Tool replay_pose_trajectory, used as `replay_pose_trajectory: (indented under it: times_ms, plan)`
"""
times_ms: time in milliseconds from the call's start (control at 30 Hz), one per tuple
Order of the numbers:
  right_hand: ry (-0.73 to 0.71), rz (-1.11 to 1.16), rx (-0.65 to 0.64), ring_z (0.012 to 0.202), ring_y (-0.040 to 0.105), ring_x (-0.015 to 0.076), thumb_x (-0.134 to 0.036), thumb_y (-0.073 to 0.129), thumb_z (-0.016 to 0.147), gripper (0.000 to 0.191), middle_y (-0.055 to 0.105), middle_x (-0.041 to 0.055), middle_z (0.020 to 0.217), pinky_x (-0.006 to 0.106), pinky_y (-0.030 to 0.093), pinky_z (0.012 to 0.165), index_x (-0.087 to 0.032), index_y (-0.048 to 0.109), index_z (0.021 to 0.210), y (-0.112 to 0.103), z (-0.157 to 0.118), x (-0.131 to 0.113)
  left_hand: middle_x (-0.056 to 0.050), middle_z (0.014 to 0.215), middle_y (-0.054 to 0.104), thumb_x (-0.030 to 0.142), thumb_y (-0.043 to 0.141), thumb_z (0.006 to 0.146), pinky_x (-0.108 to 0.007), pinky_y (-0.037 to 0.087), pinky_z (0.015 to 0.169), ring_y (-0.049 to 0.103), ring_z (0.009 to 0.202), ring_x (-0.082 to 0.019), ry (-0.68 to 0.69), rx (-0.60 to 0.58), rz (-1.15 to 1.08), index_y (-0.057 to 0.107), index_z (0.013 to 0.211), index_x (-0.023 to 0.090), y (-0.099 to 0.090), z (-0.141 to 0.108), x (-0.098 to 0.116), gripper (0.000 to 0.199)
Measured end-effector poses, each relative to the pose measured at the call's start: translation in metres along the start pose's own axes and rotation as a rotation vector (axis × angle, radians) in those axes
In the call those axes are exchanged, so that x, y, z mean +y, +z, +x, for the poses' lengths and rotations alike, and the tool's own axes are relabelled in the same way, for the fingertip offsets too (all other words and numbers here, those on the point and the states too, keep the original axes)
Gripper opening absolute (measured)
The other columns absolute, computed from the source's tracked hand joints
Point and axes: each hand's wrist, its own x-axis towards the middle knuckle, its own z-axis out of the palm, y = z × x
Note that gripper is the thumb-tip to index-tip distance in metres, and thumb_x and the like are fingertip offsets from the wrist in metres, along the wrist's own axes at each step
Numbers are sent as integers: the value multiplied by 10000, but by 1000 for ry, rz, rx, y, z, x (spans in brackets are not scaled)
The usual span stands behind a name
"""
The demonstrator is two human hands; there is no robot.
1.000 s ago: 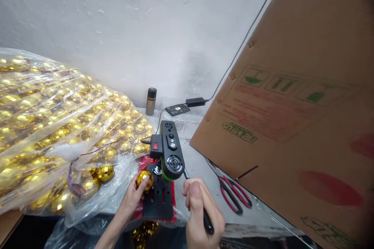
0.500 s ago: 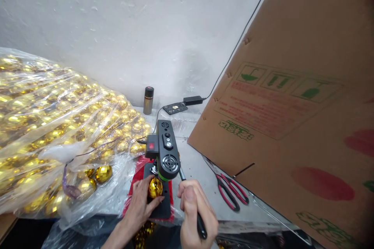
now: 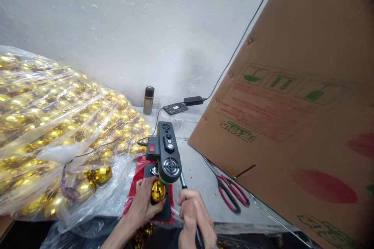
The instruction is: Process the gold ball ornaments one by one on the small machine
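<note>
A small black bench press (image 3: 170,151), with round vent grilles on top and a control box on its left side, stands on a red sheet (image 3: 133,190). My left hand (image 3: 143,201) grips a shiny gold mirrored ball (image 3: 158,191) between thumb and fingers, over the black base plate (image 3: 165,214), just in front of the press head. A small dark spot shows on top of the ball. My right hand (image 3: 196,218) is wrapped around the black grip of the press lever (image 3: 183,181), to the right of the machine.
Clear plastic bag (image 3: 67,116) full of gold balls lies left. Large cardboard box (image 3: 271,124) leans on the right, with red-handled scissors (image 3: 233,193) beside it. Behind the press are a dark-capped bottle (image 3: 149,101), a black patterned plate (image 3: 175,108) and a power adapter (image 3: 193,101).
The gold ball has come slightly toward me and right, out from under the press head, turning so its dark spot shows. My right hand has lowered slightly with the lever.
</note>
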Motion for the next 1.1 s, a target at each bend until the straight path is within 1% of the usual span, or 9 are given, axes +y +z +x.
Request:
replay_pose_trajectory:
  times_ms: [100,200,333,533,667,700,833,933,1100]
  plan:
    - [-30,-41,15,672,533,134,-165,429,1096,374,577,-24,747,288,383,678,-228,512,737,-1,-13,15,-96,1011,749,279,734,776,-507,524,928,685,997,-343,-20,-10,0,658,1129,206,0,1,1,368]
    - [-66,-63,24,673,545,140,-190,404,1103,388,593,-29,749,310,423,760,-232,513,733,-1,-21,28,-93,1007,744,286,736,776,-498,517,930,683,1000,-343,-27,-1,-9,662,1109,210,2,0,0,349]
    - [-71,-15,65,659,528,128,-214,394,1115,407,571,-49,731,329,454,859,-232,492,720,2,-25,35,-91,1026,745,270,724,779,-499,500,949,684,988,-327,-14,-2,-26,656,1140,211,6,-1,-3,372]
    - [-84,-25,110,644,520,118,-202,380,1116,410,559,-55,727,325,469,883,-231,483,720,6,-27,44,-100,1049,747,264,721,780,-503,495,954,685,1011,-332,-19,-17,-38,652,1144,212,5,0,-3,374]
    - [-264,-38,131,593,482,110,-208,397,1105,414,525,-59,683,282,458,767,-230,467,697,8,-23,53,-91,1018,750,252,737,759,-499,504,944,696,988,-331,-21,-17,-30,660,1128,215,4,1,0,380]
    - [-282,-37,134,585,474,111,-208,404,1101,410,519,-58,676,280,454,744,-230,464,695,9,-22,55,-88,1013,750,249,738,756,-498,506,944,698,985,-331,-22,-11,-25,662,1130,216,4,1,0,383]
    - [-211,-39,152,578,468,112,-221,401,1106,408,516,-58,680,294,482,783,-233,453,702,11,-23,56,-85,1023,755,254,746,759,-497,514,943,699,992,-331,-25,9,-19,667,1138,221,6,1,-2,389]
    - [-277,-43,156,555,469,109,-243,406,1113,428,511,-63,662,285,493,778,-235,451,688,11,-23,58,-84,1024,757,248,743,755,-503,513,953,699,996,-329,-25,17,-21,669,1145,221,9,1,-5,398]
    - [-264,-82,106,569,514,111,-253,387,1123,429,541,-62,666,297,522,812,-234,468,703,5,-28,69,-104,1053,767,259,738,754,-524,518,964,703,1020,-342,-26,20,-34,680,1157,206,8,2,-6,411]
